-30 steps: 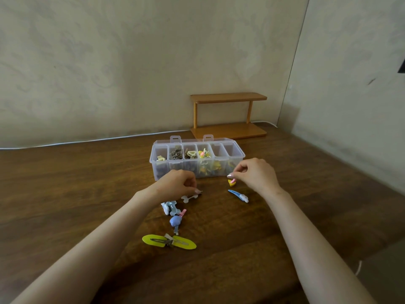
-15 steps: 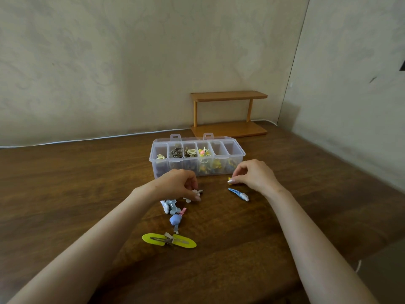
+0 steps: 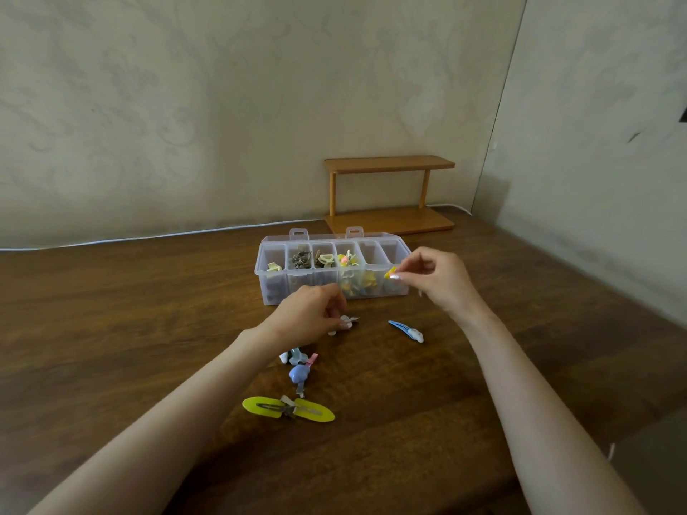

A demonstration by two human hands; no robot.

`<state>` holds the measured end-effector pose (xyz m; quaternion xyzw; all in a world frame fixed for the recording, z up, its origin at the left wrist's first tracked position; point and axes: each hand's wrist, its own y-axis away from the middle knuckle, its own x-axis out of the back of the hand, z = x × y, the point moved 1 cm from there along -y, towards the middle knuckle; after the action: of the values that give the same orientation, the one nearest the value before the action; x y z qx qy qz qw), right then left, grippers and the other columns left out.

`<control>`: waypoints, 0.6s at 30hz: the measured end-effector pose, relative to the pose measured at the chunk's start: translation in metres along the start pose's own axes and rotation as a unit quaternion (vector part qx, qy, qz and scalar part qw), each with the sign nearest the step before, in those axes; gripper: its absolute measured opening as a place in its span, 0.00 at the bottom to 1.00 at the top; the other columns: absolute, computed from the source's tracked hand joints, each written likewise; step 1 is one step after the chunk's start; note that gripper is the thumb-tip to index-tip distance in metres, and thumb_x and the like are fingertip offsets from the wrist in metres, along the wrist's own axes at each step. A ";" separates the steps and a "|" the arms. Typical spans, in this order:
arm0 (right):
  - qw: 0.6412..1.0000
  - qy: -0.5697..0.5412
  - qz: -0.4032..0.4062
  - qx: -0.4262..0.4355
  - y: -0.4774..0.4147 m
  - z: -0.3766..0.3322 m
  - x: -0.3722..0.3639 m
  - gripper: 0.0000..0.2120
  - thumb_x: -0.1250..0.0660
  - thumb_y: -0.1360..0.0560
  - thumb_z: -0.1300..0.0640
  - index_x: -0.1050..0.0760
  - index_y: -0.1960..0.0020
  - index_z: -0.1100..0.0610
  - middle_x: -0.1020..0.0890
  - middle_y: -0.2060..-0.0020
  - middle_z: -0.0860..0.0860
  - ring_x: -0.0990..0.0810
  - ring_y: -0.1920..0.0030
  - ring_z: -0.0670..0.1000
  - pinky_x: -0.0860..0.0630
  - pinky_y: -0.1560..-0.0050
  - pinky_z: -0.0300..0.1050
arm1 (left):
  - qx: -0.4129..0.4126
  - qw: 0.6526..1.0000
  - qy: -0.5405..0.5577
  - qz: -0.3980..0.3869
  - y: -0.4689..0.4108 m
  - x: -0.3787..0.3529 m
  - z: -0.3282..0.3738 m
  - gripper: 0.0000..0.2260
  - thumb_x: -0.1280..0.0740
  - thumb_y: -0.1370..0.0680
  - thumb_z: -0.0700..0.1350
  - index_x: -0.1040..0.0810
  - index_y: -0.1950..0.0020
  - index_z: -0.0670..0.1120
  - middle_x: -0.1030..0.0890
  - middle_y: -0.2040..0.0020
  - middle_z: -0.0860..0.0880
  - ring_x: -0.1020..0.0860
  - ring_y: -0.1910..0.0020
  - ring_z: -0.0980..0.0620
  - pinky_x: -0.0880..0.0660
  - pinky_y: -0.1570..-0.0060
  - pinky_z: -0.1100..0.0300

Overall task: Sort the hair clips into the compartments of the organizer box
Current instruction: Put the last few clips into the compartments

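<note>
Yellow clip [image 3: 391,272] sits pinched in your right hand [image 3: 440,282] at the front rim of the organizer box [image 3: 273,291], likely poised for dropping; your left hand [image 3: 308,317] pinches a white clip [image 3: 349,321] on the desk [image 3: 148,310].

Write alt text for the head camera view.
A person's right hand pinches a small yellow clip by the right end of a clear organizer box on a wooden table. The left hand grips a white clip; more clips lie loose nearby.
</note>
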<state>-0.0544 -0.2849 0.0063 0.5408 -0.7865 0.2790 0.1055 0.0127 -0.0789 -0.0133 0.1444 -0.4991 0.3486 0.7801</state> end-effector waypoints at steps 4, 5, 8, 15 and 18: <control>0.992 -0.008 0.126 0.022 -0.010 0.000 0.006 0.03 0.27 0.29 0.59 0.21 0.58 0.53 0.18 0.61 0.47 0.21 0.61 0.43 0.27 0.64 0.37 | -0.019 1.000 -0.001 0.011 0.000 -0.001 0.002 0.10 0.32 0.25 0.43 0.25 0.45 0.47 0.20 0.49 0.50 0.22 0.51 0.56 0.22 0.48 0.58; 0.988 0.017 0.149 0.023 -0.014 0.000 0.007 0.03 0.27 0.29 0.58 0.21 0.57 0.53 0.18 0.60 0.47 0.21 0.59 0.44 0.25 0.62 0.39 | -0.021 1.000 -0.001 0.009 0.001 -0.002 0.003 0.10 0.32 0.26 0.43 0.25 0.45 0.47 0.21 0.48 0.50 0.22 0.51 0.56 0.22 0.48 0.58; 0.977 0.095 0.187 0.022 -0.029 -0.003 0.008 0.03 0.28 0.28 0.56 0.22 0.56 0.52 0.18 0.60 0.47 0.22 0.60 0.43 0.28 0.64 0.37 | -0.028 0.999 -0.015 0.001 0.001 -0.003 0.005 0.12 0.31 0.26 0.45 0.26 0.44 0.48 0.23 0.46 0.50 0.24 0.49 0.56 0.23 0.47 0.58; 0.961 0.224 0.160 0.017 -0.053 -0.009 -0.002 0.07 0.32 0.25 0.54 0.22 0.48 0.53 0.18 0.55 0.47 0.25 0.58 0.43 0.38 0.70 0.33 | -0.036 0.999 -0.028 0.010 0.002 -0.006 0.007 0.12 0.32 0.25 0.48 0.26 0.44 0.47 0.24 0.45 0.49 0.24 0.48 0.54 0.23 0.47 0.55; 0.964 0.203 0.173 0.012 -0.044 -0.001 -0.002 0.06 0.33 0.24 0.54 0.22 0.49 0.53 0.18 0.56 0.47 0.23 0.56 0.45 0.35 0.68 0.33 | -0.044 0.998 -0.034 0.020 0.001 -0.008 0.009 0.12 0.33 0.25 0.49 0.26 0.43 0.48 0.25 0.43 0.50 0.26 0.46 0.54 0.24 0.45 0.54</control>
<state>-0.0135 -0.2945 0.0203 0.3295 -0.8268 0.4064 0.2064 0.0033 -0.0864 -0.0162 0.1112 -0.5431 0.3367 0.7612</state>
